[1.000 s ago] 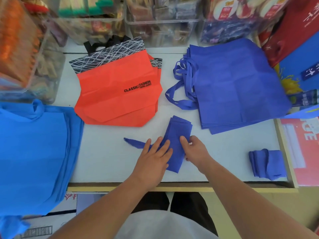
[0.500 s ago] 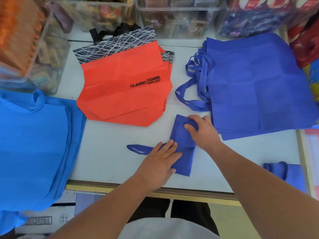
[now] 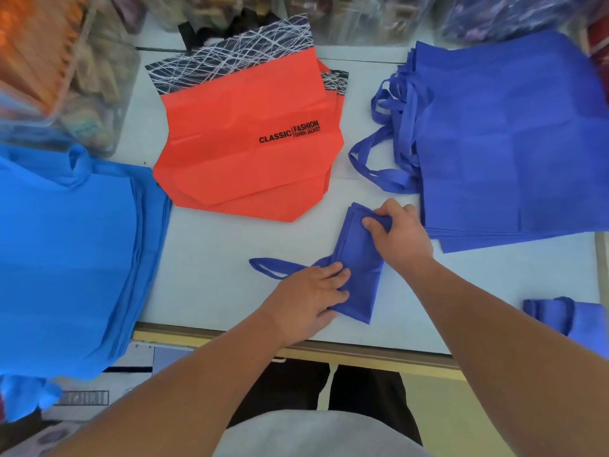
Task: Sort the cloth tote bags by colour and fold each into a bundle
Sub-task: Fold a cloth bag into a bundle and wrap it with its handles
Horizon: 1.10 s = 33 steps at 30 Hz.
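A royal-blue tote bag, folded into a narrow strip, lies near the table's front edge with one handle loop trailing to the left. My left hand presses flat on its near end. My right hand pinches the strip's far end, thumb and fingers curled round the fabric. A stack of flat royal-blue totes lies at the right. Orange totes with black patterned tops lie in the middle. Light-blue totes are piled at the left. A finished royal-blue bundle sits at the front right.
The white table ends in a wooden front edge just below my hands. Clear plastic bins of packaged goods line the back and left. Cardboard and papers lie on the floor at the lower left.
My right hand has slid from the strip's middle up to its far end and now pinches it. My left hand stays pressed on the near end. The camera has shifted right.
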Each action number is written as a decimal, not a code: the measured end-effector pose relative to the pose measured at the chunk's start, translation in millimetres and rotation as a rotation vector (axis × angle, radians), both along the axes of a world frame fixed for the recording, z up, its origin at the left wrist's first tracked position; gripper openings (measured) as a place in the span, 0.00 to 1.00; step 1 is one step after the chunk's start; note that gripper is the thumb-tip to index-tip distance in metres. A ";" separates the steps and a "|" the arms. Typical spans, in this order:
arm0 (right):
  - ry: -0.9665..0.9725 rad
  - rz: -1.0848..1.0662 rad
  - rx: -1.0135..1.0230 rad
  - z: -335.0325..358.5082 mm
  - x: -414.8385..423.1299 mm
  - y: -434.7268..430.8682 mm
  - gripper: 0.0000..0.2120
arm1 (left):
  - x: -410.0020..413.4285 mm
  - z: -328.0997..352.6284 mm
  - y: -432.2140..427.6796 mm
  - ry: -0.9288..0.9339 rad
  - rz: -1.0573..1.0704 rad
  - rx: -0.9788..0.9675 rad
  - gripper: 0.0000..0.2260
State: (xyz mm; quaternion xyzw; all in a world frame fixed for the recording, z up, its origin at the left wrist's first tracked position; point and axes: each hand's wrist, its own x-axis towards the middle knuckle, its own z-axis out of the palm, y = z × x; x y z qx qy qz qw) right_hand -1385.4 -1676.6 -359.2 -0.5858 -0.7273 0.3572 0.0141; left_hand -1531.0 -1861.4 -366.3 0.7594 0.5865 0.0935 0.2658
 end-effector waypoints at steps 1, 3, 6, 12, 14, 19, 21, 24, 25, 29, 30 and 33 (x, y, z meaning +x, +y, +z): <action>0.003 -0.002 -0.009 0.2 1.4 -1.7 0.11 | -0.9 0.1 -2.2 -0.016 0.005 0.001 0.14; 0.007 0.009 -0.017 1.3 5.4 -7.8 0.10 | -0.5 9.2 -4.0 -0.108 0.056 -0.079 0.12; 0.048 0.051 -0.058 -0.8 13.8 -26.2 0.08 | 4.2 34.3 4.2 -0.265 0.271 -0.298 0.07; 0.346 -0.199 -0.403 20.2 30.4 -59.3 0.19 | 0.3 36.4 25.2 -0.237 0.510 -0.411 0.07; 0.383 -0.214 -0.529 26.9 37.5 -62.2 0.22 | 3.5 33.0 33.4 -0.192 0.568 -0.426 0.06; 0.312 -0.025 -0.281 6.0 38.8 -70.4 0.13 | 6.4 45.0 61.1 0.081 0.514 -0.361 0.12; 0.279 -0.029 -0.243 0.4 32.8 -68.9 0.09 | 2.6 59.0 66.7 0.256 0.395 -0.242 0.16; 0.255 -0.038 -0.216 -3.2 28.1 -65.2 0.06 | 0.9 67.4 52.6 0.323 0.133 -0.107 0.13; 0.251 -0.037 -0.210 -3.8 27.9 -64.9 0.05 | 2.2 63.3 41.3 0.330 0.074 -0.106 0.15; 0.201 -0.045 -0.203 0.3 24.7 -64.3 0.05 | 3.2 35.1 6.6 0.335 0.081 -0.210 0.24; 0.163 -0.039 -0.181 3.2 23.6 -65.0 0.08 | 4.5 30.5 2.8 0.330 0.103 -0.214 0.26; 0.023 0.036 0.175 13.9 16.8 -78.2 0.19 | 15.0 23.5 -0.2 0.247 0.186 -0.224 0.27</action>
